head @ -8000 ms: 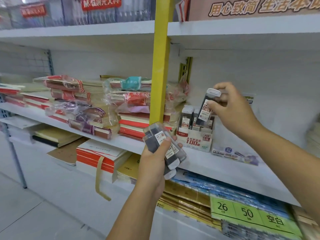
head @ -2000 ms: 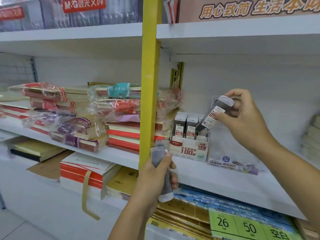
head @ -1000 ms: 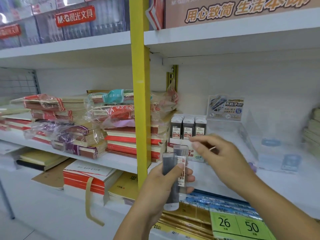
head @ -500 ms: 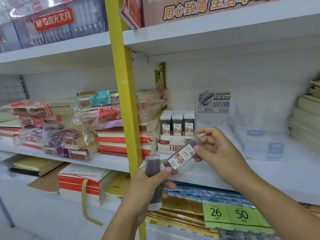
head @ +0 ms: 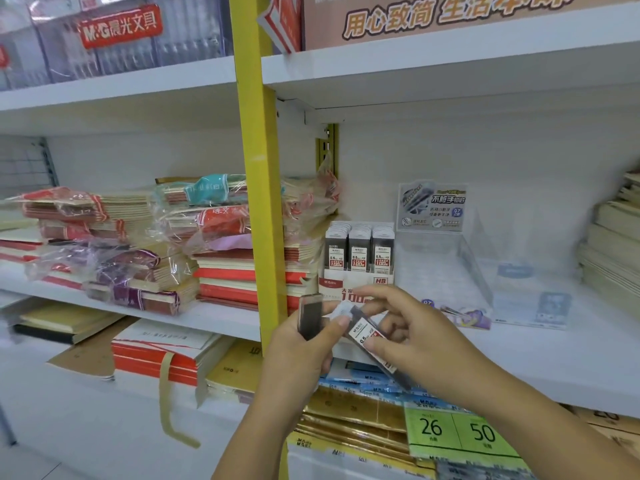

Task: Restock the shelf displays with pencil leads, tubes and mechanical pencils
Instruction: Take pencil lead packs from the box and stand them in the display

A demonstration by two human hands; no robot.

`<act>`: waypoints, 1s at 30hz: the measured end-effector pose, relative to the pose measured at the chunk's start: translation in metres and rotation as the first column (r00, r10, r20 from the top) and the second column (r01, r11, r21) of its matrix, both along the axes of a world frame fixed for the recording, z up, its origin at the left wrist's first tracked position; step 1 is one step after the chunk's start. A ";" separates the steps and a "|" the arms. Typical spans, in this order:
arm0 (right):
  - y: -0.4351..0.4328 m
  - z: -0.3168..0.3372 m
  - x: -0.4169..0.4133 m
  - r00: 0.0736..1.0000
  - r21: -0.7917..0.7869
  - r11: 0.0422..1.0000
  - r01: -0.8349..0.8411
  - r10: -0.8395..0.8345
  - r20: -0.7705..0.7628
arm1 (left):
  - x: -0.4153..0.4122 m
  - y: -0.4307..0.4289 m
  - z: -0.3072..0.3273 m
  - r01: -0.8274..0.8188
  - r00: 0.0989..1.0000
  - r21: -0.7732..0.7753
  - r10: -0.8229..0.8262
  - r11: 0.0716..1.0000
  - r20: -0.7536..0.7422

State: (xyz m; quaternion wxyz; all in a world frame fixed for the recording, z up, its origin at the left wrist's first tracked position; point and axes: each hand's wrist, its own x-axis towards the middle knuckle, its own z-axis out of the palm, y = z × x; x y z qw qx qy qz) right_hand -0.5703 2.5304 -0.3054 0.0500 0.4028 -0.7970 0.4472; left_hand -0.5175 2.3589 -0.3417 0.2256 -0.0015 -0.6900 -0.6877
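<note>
A yellow upright metal post (head: 263, 202) is standing at the front of the shelving. To its left, plastic-wrapped stacks of red-and-cream notebooks (head: 104, 244) are lying on a white shelf board (head: 214, 318). Below them, a red-and-white paper pack (head: 156, 355) is trailing a tan strap. A red M&G sign (head: 121, 27) is showing above. Green price labels (head: 457, 431) reading 26 and 50 are sitting at lower right.

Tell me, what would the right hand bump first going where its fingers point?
Probably the dark tube in the left hand; the right hand, pinching a labelled tube, points at it.
</note>
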 end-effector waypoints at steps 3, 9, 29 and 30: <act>-0.006 -0.001 0.004 0.998 0.025 0.999 -0.039 0.040 -0.042 | 0.001 -0.001 0.001 -0.010 1.000 -0.027 0.010 1.000 -0.017; 0.000 0.024 -0.014 0.997 -0.388 0.919 0.073 -0.079 0.001 | 0.004 -0.006 0.004 0.005 1.000 0.102 -0.008 0.995 0.027; -0.012 0.069 -0.114 0.840 0.089 0.917 0.388 -0.313 -0.443 | 0.002 -0.015 0.005 -0.089 0.996 0.252 0.086 0.964 0.023; -0.012 0.067 -0.116 0.830 0.082 0.909 0.408 -0.332 -0.449 | 0.002 -0.015 0.005 -0.094 0.996 0.239 0.090 0.966 0.027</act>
